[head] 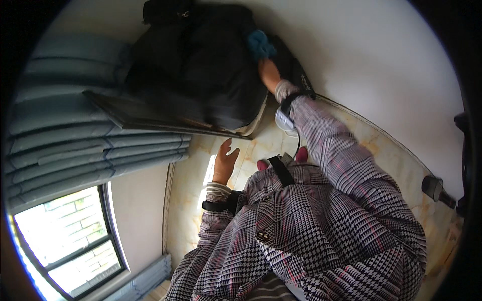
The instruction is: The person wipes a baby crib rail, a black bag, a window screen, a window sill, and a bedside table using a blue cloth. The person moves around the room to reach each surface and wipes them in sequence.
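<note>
My right hand (269, 73) reaches far forward and grips a crumpled teal cloth (260, 44). The cloth lies against the right side of a large black bulky thing (203, 71), which seems to be fabric; its exact kind is hard to tell in the dark. Under it is a dark flat board or tabletop (162, 126), whose edge runs towards me. Below that edge, my left hand (225, 162) hangs with its fingers apart and holds nothing. Straps circle both my wrists, and a white device (284, 119) sits at the right one.
Blue-grey curtains (67, 139) hang at the left, above a bright window (71, 233). A white wall (376, 49) rises at the right. On the marbled tile floor (388, 150) a dark bottle-like object (438, 191) lies by the wall. My pink shoes (301, 155) show below.
</note>
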The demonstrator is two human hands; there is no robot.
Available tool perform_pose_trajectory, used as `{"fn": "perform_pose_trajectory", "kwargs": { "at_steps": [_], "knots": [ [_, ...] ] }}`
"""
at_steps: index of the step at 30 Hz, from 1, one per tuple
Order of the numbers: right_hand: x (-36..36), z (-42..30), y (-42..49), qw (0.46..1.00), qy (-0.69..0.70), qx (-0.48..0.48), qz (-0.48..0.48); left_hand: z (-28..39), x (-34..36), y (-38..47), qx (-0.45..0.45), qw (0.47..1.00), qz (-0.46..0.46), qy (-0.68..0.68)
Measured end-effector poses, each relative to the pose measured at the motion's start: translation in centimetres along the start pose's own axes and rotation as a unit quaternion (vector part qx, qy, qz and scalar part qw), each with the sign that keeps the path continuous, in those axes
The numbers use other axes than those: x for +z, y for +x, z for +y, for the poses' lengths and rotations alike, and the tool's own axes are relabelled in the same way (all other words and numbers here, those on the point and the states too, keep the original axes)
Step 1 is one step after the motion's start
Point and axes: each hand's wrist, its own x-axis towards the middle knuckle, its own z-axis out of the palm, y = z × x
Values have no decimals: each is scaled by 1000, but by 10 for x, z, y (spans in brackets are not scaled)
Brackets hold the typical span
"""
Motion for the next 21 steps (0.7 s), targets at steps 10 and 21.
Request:
{"fn": "perform_pose_trajectory", "kwargs": {
  "at_steps": [10,21],
  "knots": [
    [16,12,-156,928,233,286,-58,-23,-15,35,123,983,-131,-25],
    [61,34,-158,607,615,504,-4,-79,-87,-6,69,985,-158,-10]
  ]
}}
